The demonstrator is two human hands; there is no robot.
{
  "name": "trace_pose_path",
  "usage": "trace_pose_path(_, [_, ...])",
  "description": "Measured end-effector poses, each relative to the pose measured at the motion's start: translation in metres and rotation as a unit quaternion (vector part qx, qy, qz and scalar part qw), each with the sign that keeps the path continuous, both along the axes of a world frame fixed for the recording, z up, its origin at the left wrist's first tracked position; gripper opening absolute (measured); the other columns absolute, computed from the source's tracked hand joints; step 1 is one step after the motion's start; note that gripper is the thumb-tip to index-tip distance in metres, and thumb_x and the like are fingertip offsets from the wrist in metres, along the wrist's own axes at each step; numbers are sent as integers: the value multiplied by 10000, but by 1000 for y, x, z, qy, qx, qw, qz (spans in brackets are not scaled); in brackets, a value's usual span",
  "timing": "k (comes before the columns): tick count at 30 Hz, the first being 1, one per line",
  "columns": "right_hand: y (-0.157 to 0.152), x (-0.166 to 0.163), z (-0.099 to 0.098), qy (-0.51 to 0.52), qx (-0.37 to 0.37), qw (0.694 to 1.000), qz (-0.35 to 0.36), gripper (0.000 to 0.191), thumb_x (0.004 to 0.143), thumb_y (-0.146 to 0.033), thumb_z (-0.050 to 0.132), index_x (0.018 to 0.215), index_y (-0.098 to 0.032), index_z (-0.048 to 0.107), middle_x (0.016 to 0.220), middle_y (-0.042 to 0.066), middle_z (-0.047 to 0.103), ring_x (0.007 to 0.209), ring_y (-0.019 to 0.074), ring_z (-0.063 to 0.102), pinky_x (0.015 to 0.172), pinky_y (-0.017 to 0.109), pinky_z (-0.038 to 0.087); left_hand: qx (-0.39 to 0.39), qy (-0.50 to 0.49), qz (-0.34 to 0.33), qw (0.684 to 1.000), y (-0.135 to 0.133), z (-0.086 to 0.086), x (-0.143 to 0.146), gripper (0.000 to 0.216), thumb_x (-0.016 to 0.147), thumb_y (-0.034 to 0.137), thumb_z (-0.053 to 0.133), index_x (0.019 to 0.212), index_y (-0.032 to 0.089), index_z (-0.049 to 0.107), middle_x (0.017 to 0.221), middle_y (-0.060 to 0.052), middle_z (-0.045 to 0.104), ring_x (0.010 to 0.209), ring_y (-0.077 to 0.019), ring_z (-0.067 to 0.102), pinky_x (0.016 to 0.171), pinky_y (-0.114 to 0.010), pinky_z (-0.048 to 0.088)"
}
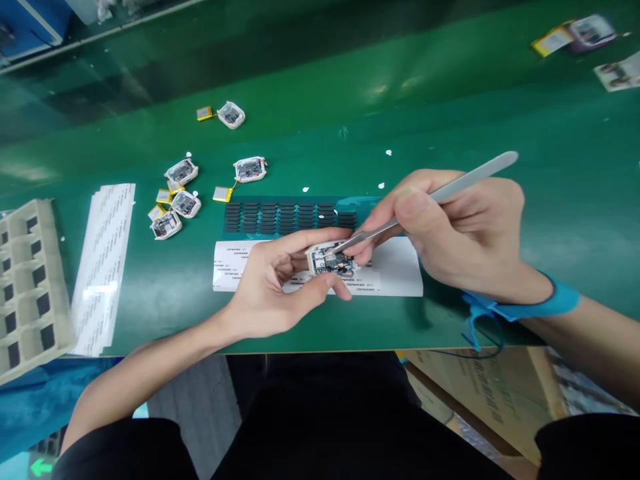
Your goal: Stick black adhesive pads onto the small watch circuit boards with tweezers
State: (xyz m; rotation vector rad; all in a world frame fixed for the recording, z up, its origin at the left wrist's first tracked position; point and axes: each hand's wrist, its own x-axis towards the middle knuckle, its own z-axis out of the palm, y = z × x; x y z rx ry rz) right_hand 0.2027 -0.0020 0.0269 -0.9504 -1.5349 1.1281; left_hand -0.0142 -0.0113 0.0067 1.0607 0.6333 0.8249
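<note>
Between the thumb and fingers of my left hand (287, 283) is a small white device housing (334, 260) with a bare circuit board facing up. My right hand (450, 233) grips a pair of metal tweezers (473, 175), slanted down to the left. The tweezers' tips touch or hover just over the board; which of these I cannot tell. Under both hands lies a white printed sheet (233, 267) with rows of dark lettering. Just beyond it is a teal sheet (293, 217) bearing rows of dark narrow strips. A blue wrist strap (543, 300) circles my right wrist.
Several open housings, one of them (250, 169) with a yellow-edged battery (223, 194), lie left of centre on the green table (320, 327). At the left are a stack of printed sheets (103, 267) and a compartmented tray (35, 287). Another housing (593, 32) sits far right.
</note>
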Motion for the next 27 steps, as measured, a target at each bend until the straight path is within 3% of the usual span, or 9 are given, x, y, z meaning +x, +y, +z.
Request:
trace_pose_path(5, [-2,9,5,-22,48,999,-3,242,1140,-343,639,975,-252,792,828,17,771,698,195,771,588,294,635,-15,83,-13,996,4,5,-4,238,1005,211,698,1220,151,780,898,-60,809,614,-177,765,546,-251,571])
trace_pose_path(8, [4,31,12,-74,132,987,-48,229,1149,-356,624,1049,-257,806,896,32,784,799,196,769,657,323,611,23,107,-1,994,8,5,-6,270,1014,233,692,1264,163,769,1049,-91,828,654,-169,763,594,-269,576])
trace_pose_path(11, [10,54,11,-208,168,964,3,175,1125,-251,634,1127,-255,809,999,35,803,892,193,756,707,333,585,114,140,32,983,12,0,-7,269,1050,274,658,1282,168,745,1194,-111,810,828,-189,788,703,-288,595])
trace_pose_path(13, [11,64,3,-259,152,953,49,197,1103,-199,637,1179,-268,805,1066,23,803,962,204,749,774,350,606,213,201,43,955,14,-5,-7,234,1079,281,615,1244,176,742,1221,-102,803,967,-203,778,864,-327,595])
trace_pose_path(15, [10,70,-7,-273,141,950,56,227,1102,-194,628,1221,-283,800,1111,17,798,998,215,743,831,375,621,321,267,28,908,17,-10,-6,226,1101,253,560,1238,180,724,1231,-93,799,1121,-224,744,1011,-377,548])
trace_pose_path(18, [8,72,-19,-273,138,951,49,257,1106,-187,619,1251,-307,794,1131,7,794,989,214,742,831,380,615,437,313,-12,843,21,-18,-4,218,1107,183,501,1233,160,677,1362,-111,753,1261,-249,678,1069,-423,501])
trace_pose_path(22, [8,74,-23,-260,133,955,52,283,1106,-172,620,1274,-329,785,1151,-4,791,981,206,744,833,371,600,483,355,-50,799,26,-21,0,201,1108,147,471,1193,150,653,1425,-112,723,1263,-263,638,1015,-431,483])
trace_pose_path(27, [11,76,-23,-253,135,957,37,298,1104,-178,615,1278,-347,788,1121,-6,787,929,208,737,788,357,600,483,366,-65,793,27,-19,2,189,1101,132,463,1196,161,625,1433,-79,722,1258,-263,614,1017,-431,462])
